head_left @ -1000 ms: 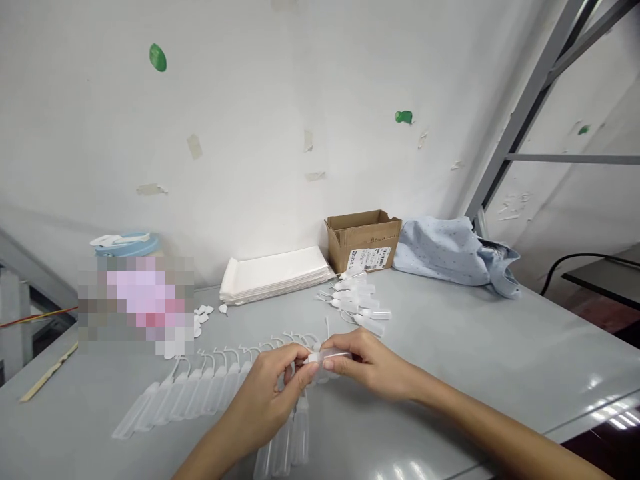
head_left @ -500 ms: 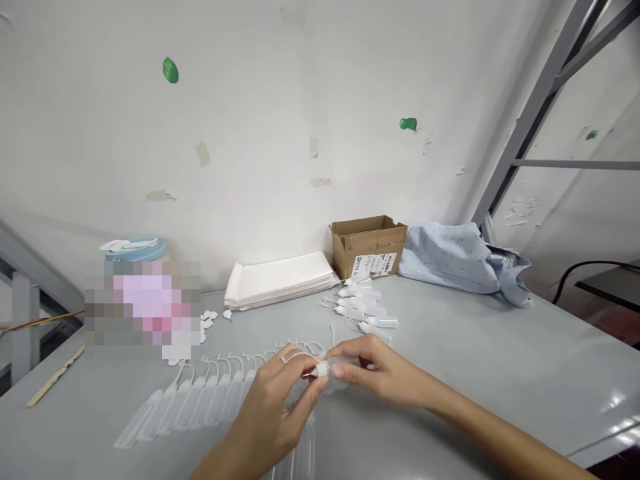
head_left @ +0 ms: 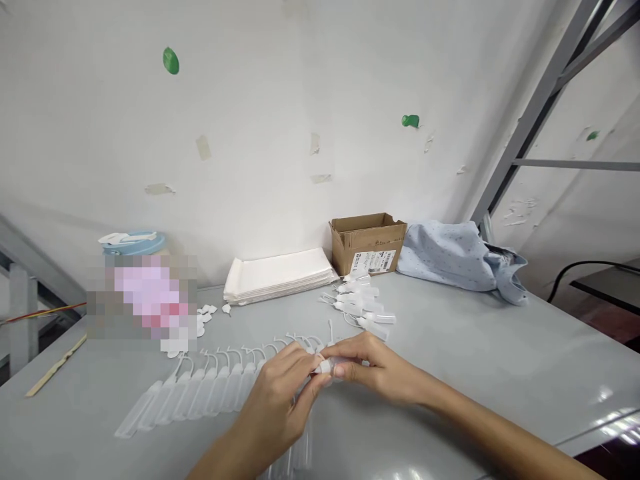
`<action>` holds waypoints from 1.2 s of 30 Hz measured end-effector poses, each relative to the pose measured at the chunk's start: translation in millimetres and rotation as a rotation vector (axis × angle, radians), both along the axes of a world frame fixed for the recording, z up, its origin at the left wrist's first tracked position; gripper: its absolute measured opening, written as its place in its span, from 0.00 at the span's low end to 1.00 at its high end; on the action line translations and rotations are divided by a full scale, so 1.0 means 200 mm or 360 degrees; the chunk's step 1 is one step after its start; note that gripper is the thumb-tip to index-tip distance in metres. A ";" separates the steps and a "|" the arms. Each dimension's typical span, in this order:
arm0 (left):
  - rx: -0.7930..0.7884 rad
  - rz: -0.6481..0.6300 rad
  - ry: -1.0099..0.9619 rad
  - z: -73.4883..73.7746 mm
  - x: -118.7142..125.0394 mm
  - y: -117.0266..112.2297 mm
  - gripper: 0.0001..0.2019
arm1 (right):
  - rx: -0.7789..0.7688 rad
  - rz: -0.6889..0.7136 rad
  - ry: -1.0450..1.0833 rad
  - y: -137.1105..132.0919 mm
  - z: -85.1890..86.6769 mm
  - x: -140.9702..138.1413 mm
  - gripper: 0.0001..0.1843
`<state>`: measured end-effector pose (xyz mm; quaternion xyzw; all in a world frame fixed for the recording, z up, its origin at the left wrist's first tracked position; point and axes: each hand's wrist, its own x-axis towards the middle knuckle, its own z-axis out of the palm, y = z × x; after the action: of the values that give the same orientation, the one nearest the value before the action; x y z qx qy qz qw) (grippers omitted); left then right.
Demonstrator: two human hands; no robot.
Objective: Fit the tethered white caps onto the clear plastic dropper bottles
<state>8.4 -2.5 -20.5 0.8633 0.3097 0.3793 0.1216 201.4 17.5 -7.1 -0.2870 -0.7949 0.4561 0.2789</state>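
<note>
Both hands work on one small translucent squeeze bottle point(head_left: 326, 367) with a white nozzle top, held roughly level above the table. My right hand point(head_left: 373, 367) grips its body with thumb and fingers. My left hand point(head_left: 280, 393) pinches the nozzle end, and its fingers hide the tip. Left of my hands lies a row of similar bottles point(head_left: 200, 397) with tethered white caps, partly covered by my left hand. More empty bottle bodies point(head_left: 300, 450) lie under my left wrist. A loose cluster of capped bottles point(head_left: 357, 303) rests behind my right hand.
At the back stand a stack of white sheets or envelopes point(head_left: 280, 272) and an open cardboard box point(head_left: 369, 243). Light blue cloth point(head_left: 445, 257) lies right of the box. Small white pieces point(head_left: 203, 320), a blue-lidded container point(head_left: 133, 245) and a wooden stick point(head_left: 57, 367) are at left.
My left fingers have closed further over the nozzle, covering its thin tip. The white strap that looped above them no longer shows. My right hand keeps its grip on the bottle.
</note>
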 end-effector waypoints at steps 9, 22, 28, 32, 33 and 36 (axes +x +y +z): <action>-0.0079 0.0236 0.0175 0.03 -0.13 0.10 0.08 | 0.0394 -0.0523 -0.0256 0.08 -0.05 0.06 0.16; -0.0193 0.1327 0.0578 -0.06 -0.62 0.38 0.16 | 0.0872 -0.1220 -0.0370 0.36 -0.14 0.30 0.12; -0.0250 0.1415 0.0730 -0.09 -0.68 0.43 0.12 | 0.0997 -0.1145 -0.0395 0.39 -0.19 0.29 0.13; -0.0261 0.1414 0.0782 -0.10 -0.70 0.45 0.14 | 0.0982 -0.1182 -0.0434 0.40 -0.21 0.30 0.15; -0.0265 0.1407 0.0792 -0.11 -0.70 0.45 0.14 | 0.0971 -0.1189 -0.0444 0.40 -0.21 0.31 0.16; -0.0273 0.1357 0.0826 -0.12 -0.71 0.45 0.14 | 0.0939 -0.1188 -0.0465 0.40 -0.21 0.31 0.17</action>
<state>-133.9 87.2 -45.4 0.7128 0.6847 0.1415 -0.0547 263.1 98.1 -49.2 -0.5217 -0.7639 0.0359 0.3781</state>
